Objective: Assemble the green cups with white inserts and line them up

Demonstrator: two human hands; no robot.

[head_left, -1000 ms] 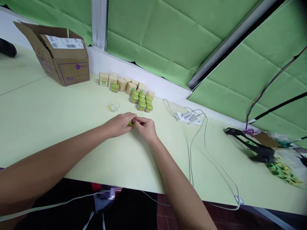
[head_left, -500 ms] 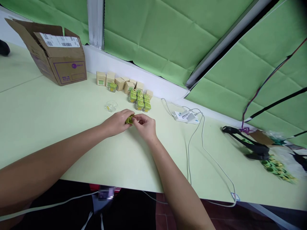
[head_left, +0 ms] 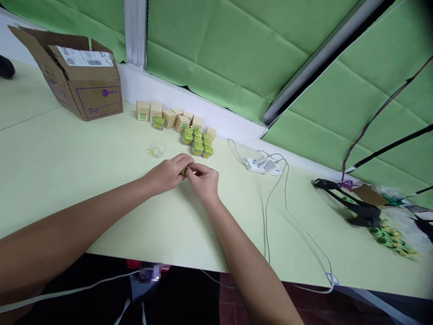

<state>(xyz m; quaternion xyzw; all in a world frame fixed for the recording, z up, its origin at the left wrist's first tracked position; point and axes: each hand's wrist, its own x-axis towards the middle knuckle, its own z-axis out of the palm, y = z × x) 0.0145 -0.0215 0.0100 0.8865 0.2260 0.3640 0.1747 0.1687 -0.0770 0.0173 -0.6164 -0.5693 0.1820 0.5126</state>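
Observation:
My left hand [head_left: 167, 173] and my right hand [head_left: 203, 180] meet above the pale table [head_left: 84, 180], fingers pinched together around a small green piece [head_left: 183, 170] that is mostly hidden between them. Just beyond my hands stands a cluster of several small green-capped jars [head_left: 198, 141]. A clear plastic cup [head_left: 157, 149] with a bit of yellow in it lies to the left of them. Small tan boxes [head_left: 169, 116] line the wall behind.
An open cardboard box [head_left: 83, 81] lies on its side at the far left. A white power strip [head_left: 262, 164] with cables trailing over the table edge sits to the right. A black tool [head_left: 355, 207] and green rings [head_left: 392, 238] lie at the far right.
My fingers have closed tighter round the green piece, so less of it shows than half a second ago. The view has shifted slightly since a second ago.

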